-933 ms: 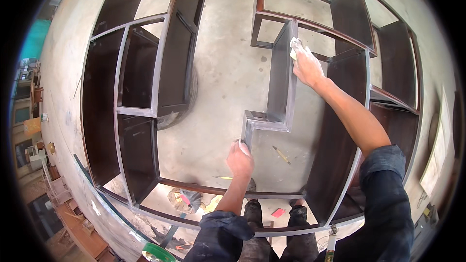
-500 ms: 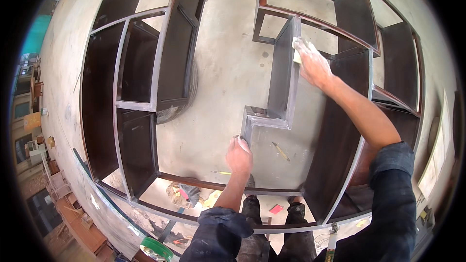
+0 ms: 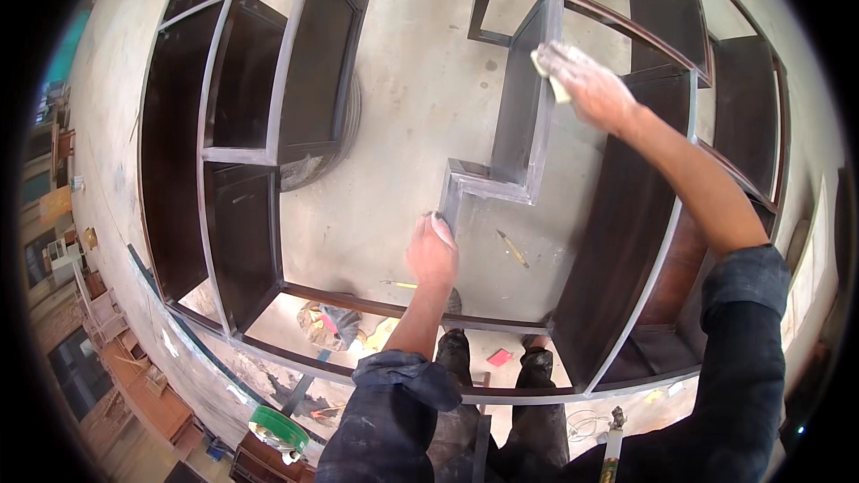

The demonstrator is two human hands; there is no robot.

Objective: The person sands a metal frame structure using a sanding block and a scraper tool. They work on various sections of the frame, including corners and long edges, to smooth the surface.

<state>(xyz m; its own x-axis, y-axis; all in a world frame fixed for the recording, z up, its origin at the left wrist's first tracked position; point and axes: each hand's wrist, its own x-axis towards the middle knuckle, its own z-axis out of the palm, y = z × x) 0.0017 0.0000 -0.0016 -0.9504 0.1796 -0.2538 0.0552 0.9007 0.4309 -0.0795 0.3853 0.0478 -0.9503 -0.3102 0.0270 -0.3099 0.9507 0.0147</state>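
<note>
A dark brown wooden shelf frame stands in front of me, its front edges coated whitish grey. My right hand (image 3: 591, 89), dusted white, is closed on a pale yellow pad (image 3: 557, 85). That pad lies against the front edge of an upright panel (image 3: 528, 98) in the stepped middle divider. Lower down, my left hand (image 3: 431, 250) is closed around the near end of the same stepped divider (image 3: 451, 197). The left fingertips are partly hidden, and white dust shows on the thumb.
Shelf compartments rise at left (image 3: 246, 80) and right (image 3: 626, 197). A yellow pencil-like stick (image 3: 513, 249) and a red piece (image 3: 500, 357) lie on the floor. A tyre (image 3: 344, 130) sits behind the left panels. Near the bottom are a green tape roll (image 3: 279, 429) and a tube-like tool (image 3: 614, 447).
The view has shifted, so the frame sits higher in the picture. My right hand has slid the pad down the divider's edge, towards me. The left hand keeps its hold.
</note>
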